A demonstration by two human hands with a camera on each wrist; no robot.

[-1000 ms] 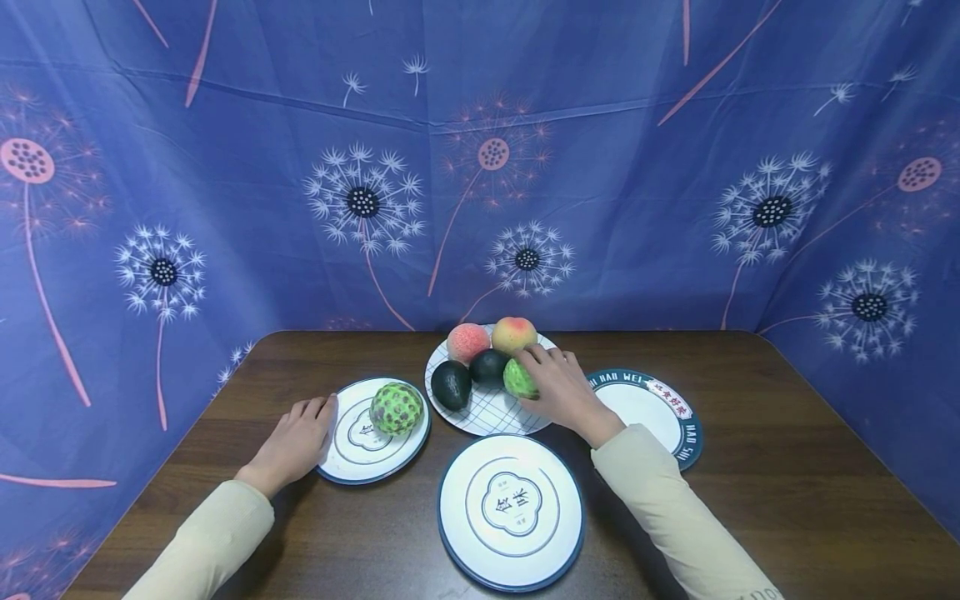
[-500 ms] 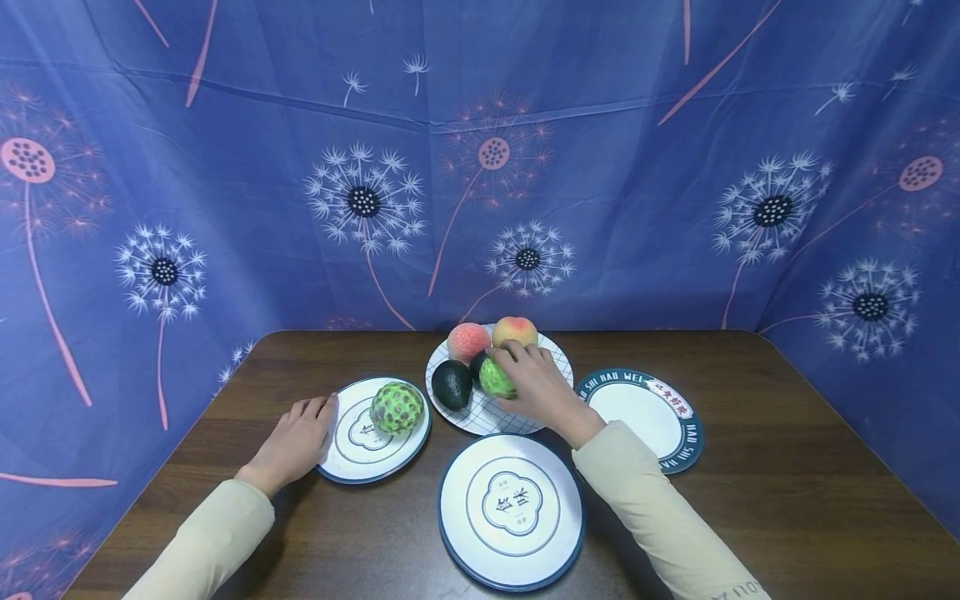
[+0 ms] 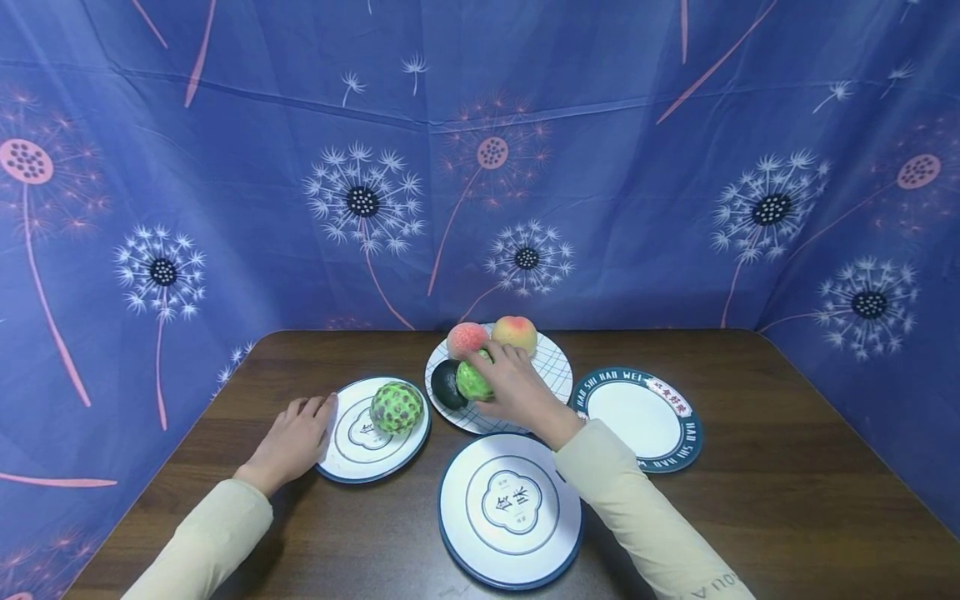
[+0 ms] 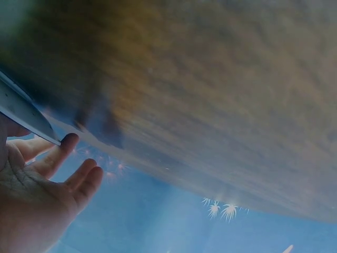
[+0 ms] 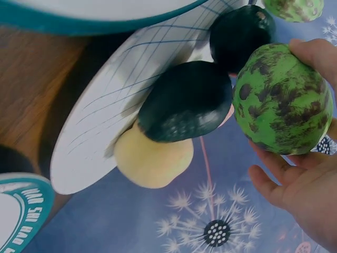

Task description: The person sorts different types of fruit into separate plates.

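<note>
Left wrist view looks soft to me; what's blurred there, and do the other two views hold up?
Left wrist: tabletop hazy and smeared, left hand clearer; right wrist: held green fruit fairly crisp, sheen on the nearer dark fruit; head: mostly sharp, shadow beside the left sleeve.

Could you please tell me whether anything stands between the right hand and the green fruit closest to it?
Nothing visible: the right hand holds that green fruit directly, and both dark fruits lie beyond it.
</note>
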